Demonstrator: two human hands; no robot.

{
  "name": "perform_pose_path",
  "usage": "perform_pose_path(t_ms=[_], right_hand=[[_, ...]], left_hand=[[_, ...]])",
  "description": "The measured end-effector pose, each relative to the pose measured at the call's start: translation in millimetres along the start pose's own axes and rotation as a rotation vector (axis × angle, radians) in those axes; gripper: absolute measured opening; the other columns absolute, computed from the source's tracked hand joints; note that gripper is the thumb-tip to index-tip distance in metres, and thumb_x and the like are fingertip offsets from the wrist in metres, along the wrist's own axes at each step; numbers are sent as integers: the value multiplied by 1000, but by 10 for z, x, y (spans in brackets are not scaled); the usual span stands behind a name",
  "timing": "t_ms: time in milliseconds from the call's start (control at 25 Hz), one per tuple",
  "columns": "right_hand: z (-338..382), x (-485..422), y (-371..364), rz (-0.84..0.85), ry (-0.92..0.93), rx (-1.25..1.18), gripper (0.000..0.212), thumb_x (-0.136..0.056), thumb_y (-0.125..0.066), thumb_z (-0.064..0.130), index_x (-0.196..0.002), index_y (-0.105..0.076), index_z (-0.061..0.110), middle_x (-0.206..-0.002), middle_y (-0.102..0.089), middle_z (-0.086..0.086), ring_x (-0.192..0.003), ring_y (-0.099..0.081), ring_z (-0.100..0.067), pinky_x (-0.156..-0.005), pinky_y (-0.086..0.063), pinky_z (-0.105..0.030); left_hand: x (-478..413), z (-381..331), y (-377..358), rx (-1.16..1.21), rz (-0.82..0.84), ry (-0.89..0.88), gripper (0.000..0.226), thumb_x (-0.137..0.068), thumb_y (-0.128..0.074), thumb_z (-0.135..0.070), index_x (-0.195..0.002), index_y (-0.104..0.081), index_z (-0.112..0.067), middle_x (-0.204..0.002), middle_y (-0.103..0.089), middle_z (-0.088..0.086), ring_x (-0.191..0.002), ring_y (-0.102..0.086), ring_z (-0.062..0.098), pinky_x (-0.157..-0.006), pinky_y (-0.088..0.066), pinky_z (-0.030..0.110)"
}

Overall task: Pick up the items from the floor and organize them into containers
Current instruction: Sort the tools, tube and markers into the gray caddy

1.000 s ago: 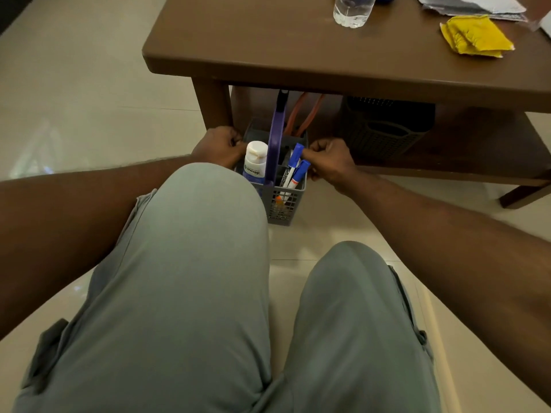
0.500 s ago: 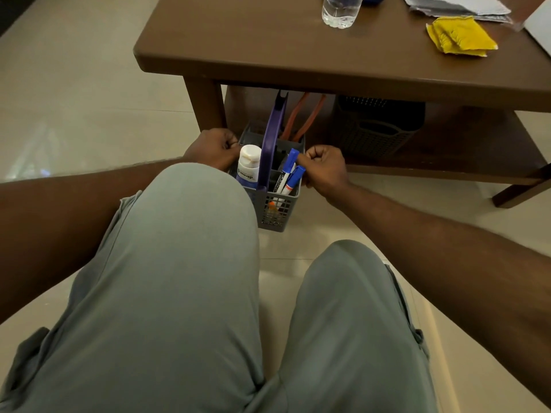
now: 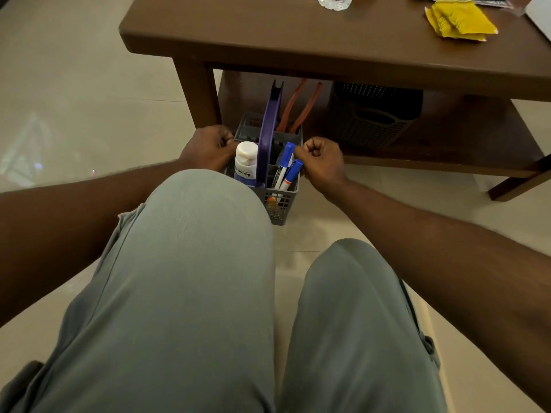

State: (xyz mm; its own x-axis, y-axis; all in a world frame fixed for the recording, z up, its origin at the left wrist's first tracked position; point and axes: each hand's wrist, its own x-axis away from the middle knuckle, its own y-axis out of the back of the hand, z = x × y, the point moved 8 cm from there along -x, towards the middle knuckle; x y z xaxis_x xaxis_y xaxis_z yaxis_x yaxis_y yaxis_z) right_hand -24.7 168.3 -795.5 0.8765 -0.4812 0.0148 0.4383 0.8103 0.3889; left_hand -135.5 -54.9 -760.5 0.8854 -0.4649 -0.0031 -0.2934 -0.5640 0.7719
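A grey mesh caddy [image 3: 280, 204] with a tall purple handle [image 3: 268, 126] stands on the floor at the front of the brown table's lower shelf. Inside it are a white bottle [image 3: 246, 162], two blue-capped markers [image 3: 286, 168] and orange-handled pliers [image 3: 298, 108] at the back. My left hand [image 3: 208, 149] grips the caddy's left rim with curled fingers. On the opposite side, my right hand [image 3: 320, 162] grips the right rim beside the markers. My left knee hides the caddy's lower left corner.
The brown table [image 3: 298, 34] carries a clear glass [image 3: 335, 1] and a yellow cloth [image 3: 459, 20]. A dark woven basket [image 3: 375, 114] sits on the lower shelf [image 3: 447, 150], right of the caddy. A table leg [image 3: 196, 90] stands just left of the caddy. My grey-trousered knees fill the foreground.
Both hands keep their grip on the caddy's rims. The caddy and hands have shifted slightly left in view and sit a bit closer to my knee.
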Motion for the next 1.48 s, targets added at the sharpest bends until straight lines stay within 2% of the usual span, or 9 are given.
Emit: perform_pose_path(t_ms=[120, 240, 440, 600, 800, 1040, 1160, 1360, 1480], right_hand=[[-216, 3, -146, -42, -240, -285, 36, -92, -56, 50, -112, -62, 21, -120, -67, -7, -106, -63, -20, -75, -52, -40], [-474, 65, -355, 76, -517, -426, 86, -77, -51, 86, -146, -44, 35, -151, -49, 1, -133, -49, -27, -93, -46, -52], [-610, 232, -691, 383, -601, -567, 94, -64, -54, 96, -136, -61, 36, -138, -62, -9, -121, -63, -39, -99, -48, -63], [-520, 89, -618, 232, -576, -573, 88, -64, -56, 84, -126, -69, 22, -120, -73, -14, -115, -66, -40, -101, -48, -61], [-453, -9, -530, 43, -528, -627, 79, -70, -50, 71, -130, -62, 21, -105, -78, -10, -100, -74, -33, -94, -53, -55], [-561, 67, -613, -101, -595, -747, 81, -72, -41, 81, -133, -59, 30, -114, -76, -5, -104, -73, -31, -75, -58, -49], [-754, -125, -578, -245, -635, -767, 94, -61, -47, 89, -141, -49, 39, -124, -72, -7, -101, -74, -36, -72, -58, -58], [-851, -276, -570, -415, -654, -763, 106, -54, -64, 88, -149, -27, 55, -132, -65, -6, -102, -72, -36, -86, -58, -59], [-661, -260, -515, -460, -644, -749, 104, -63, -58, 78, -155, -20, 50, -138, -60, -8, -106, -69, -35, -94, -56, -54]], left_hand=[[-4, 91, 2, 8, -36, 5, 23, -98, -57, -26, -90, -64, -6, -86, -64, 9, -71, -50, 13, -59, -38, 22], [16, 95, -7, 19, -59, 21, 24, -97, -57, -26, -89, -65, -4, -86, -65, 11, -72, -51, 16, -58, -36, 22], [99, 83, -66, 71, -6, -5, 21, -96, -59, -25, -90, -64, -6, -86, -66, 9, -77, -56, 20, -66, -44, 29], [-118, -114, 43, 98, 63, -128, 20, -96, -58, -28, -90, -64, -10, -86, -67, 7, -79, -60, 19, -67, -48, 33], [-435, -265, 4, 81, 190, -152, 18, -96, -58, -26, -91, -65, -10, -86, -66, 7, -78, -62, 18, -66, -48, 35], [-692, -280, -145, 119, 295, -83, 16, -96, -61, -31, -109, -63, -22, -103, -69, 2, -91, -67, 18, -76, -56, 36], [-875, -309, -127, 129, 269, 2, 16, -101, -53, -22, -112, -64, -27, -102, -67, -3, -89, -65, 13, -73, -53, 27], [-950, -183, -190, 258, 239, 76, 16, -105, -48, -24, -105, -63, -21, -97, -66, 2, -89, -66, 18, -81, -53, 30], [-918, -111, -232, 294, 221, 106, 25, -105, -45, -31, -116, -61, -15, -94, -63, 0, -87, -63, 17, -73, -49, 22]])
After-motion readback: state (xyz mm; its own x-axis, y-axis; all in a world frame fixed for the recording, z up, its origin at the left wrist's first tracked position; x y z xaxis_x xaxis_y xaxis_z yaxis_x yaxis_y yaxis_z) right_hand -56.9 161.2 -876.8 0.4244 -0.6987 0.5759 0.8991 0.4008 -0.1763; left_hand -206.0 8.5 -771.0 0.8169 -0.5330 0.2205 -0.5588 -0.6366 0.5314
